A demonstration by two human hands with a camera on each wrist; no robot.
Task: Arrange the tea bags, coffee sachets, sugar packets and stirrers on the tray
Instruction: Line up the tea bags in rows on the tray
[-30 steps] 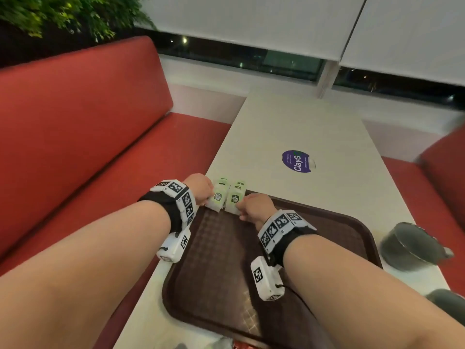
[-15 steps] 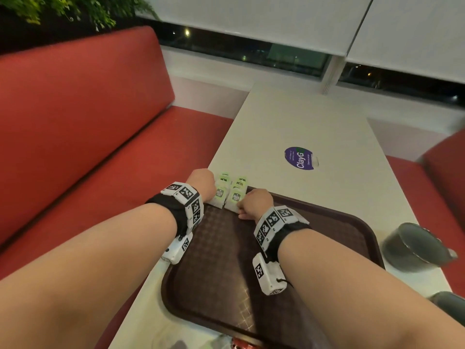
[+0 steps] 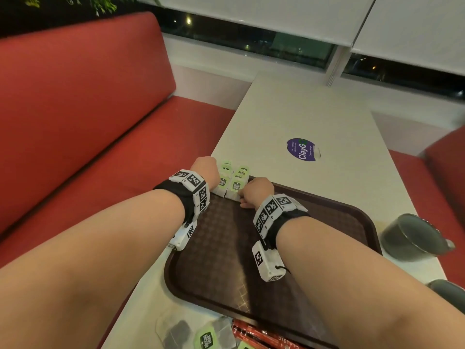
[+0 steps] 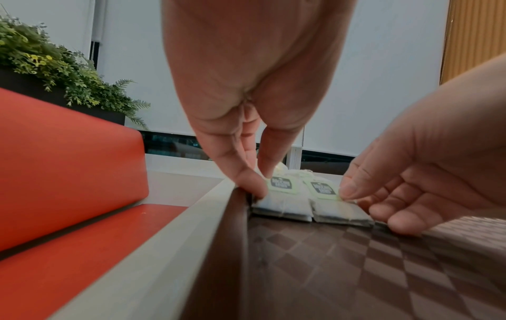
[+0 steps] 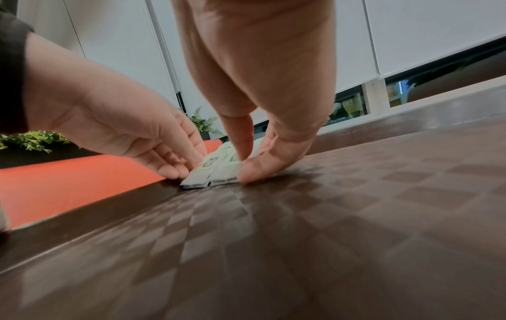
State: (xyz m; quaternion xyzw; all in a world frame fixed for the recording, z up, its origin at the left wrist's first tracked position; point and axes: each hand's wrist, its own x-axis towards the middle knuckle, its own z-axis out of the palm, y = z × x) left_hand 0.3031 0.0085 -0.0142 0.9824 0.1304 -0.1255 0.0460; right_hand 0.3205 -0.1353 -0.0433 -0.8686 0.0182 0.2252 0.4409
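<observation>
Several white tea bags (image 3: pixel 230 186) with green tags lie in two short rows in the far left corner of the brown tray (image 3: pixel 226 248). My left hand (image 3: pixel 205 170) is at their left side. Its thumb and fingertips (image 4: pixel 254 186) touch the left row's edge by the tray rim. My right hand (image 3: pixel 256 191) is on the right side. Its forefinger presses on the right row (image 5: pixel 224 171) and its thumb (image 5: pixel 252 173) lies flat against the side. Neither hand lifts a bag. The far bags are partly hidden behind the hands.
Loose tea bags (image 3: pixel 206 337) and red sachets (image 3: pixel 261 336) lie on the table at the tray's near edge. Two dark cups (image 3: pixel 412 238) stand to the right. A purple sticker (image 3: pixel 300 149) is on the far table. A red bench (image 3: pixel 75 109) runs along the left.
Both hands stay at the sides of the tea bags with only slight finger movement. The head view has tilted a little.
</observation>
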